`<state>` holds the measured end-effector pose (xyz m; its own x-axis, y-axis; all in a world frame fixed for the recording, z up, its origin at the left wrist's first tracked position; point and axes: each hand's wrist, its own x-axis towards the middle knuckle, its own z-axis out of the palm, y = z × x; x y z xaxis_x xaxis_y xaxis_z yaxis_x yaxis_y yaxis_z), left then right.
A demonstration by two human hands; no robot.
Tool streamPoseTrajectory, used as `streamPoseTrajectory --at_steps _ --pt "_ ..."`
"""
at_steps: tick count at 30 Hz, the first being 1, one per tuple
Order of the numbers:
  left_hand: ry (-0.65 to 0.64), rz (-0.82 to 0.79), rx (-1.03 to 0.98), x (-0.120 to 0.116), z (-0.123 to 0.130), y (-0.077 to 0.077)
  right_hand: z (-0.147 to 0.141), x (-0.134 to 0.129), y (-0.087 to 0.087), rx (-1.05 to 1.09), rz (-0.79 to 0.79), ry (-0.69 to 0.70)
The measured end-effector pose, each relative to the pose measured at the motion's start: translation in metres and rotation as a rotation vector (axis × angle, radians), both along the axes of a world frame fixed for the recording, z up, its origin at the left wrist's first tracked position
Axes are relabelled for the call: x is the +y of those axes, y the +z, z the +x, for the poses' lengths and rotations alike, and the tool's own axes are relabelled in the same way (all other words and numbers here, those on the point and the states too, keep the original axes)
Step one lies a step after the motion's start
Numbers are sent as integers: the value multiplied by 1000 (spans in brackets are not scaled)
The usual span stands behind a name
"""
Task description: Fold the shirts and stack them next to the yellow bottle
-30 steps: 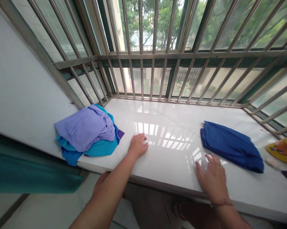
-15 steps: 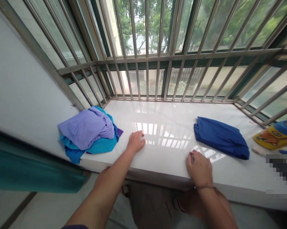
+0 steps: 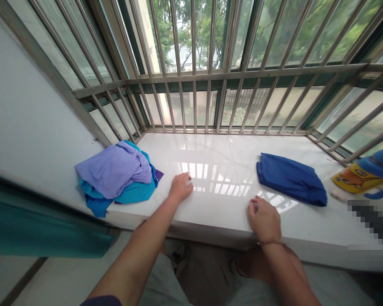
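Folded dark-blue cloth (image 3: 291, 179) lies flat on the white windowsill (image 3: 207, 212), around three o'clock in my head view and one o'clock from the right hand (image 3: 264, 219), near but apart. I judge it light, soft and hard to damage; on that glossy surface it would likely slide if nudged. I'd take it by both short ends, fingers under and thumb over every layer, so the folds hold. The right grip is curled, its back towards me; I can't tell whether it pinches anything. The left hand (image 3: 181, 187) has its grip loosely spread, nothing visible inside; a rumpled lilac-and-turquoise clothes pile (image 3: 121, 170) sits at its nine o'clock, apart.
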<state>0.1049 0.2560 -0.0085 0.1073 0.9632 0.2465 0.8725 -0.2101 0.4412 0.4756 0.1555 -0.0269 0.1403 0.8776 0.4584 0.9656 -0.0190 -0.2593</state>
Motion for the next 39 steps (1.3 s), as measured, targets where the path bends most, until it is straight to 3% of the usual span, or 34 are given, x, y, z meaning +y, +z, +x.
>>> streamPoseTrajectory --at_steps 3,6,10,14,17,19,21,23,25,28,31,33,35,37,39 --pt "-29 6 -20 -8 -4 1 0 0 0 6 2 0" --pt "85 117 -59 -28 -24 8 1 0 1 16 -4 -6" --pt "330 311 72 -54 -82 27 1 1 1 15 -9 -8" --pt "528 186 237 -52 -145 52 0 0 4 5 -10 -11" --pt "506 162 167 -46 -165 70 -2 -1 5 12 -21 -13" --pt "458 259 19 -54 -157 82 -2 -1 5 17 -22 -10" --pt "392 340 -160 -77 -129 92 1 1 5 24 -20 -4" --pt "280 331 -330 -116 -88 101 4 4 5 44 -20 3" --pt "73 256 -466 -161 -42 106 2 2 9 109 -17 50" --pt "-364 4 -663 -222 17 99 -20 -22 19 343 -64 327" --pt "-696 -166 -844 -260 45 75 -64 -73 29 644 -278 651" --pt "-706 -235 -893 -274 43 62 -93 -110 33 736 -463 786" --pt "-605 -291 -927 -282 30 63 -110 -137 34 766 -544 835" --pt "-439 -327 -959 -283 10 79 -112 -154 37 776 -467 808" --pt "-239 -316 -916 -277 -10 106 -100 -160 44 765 -306 743"
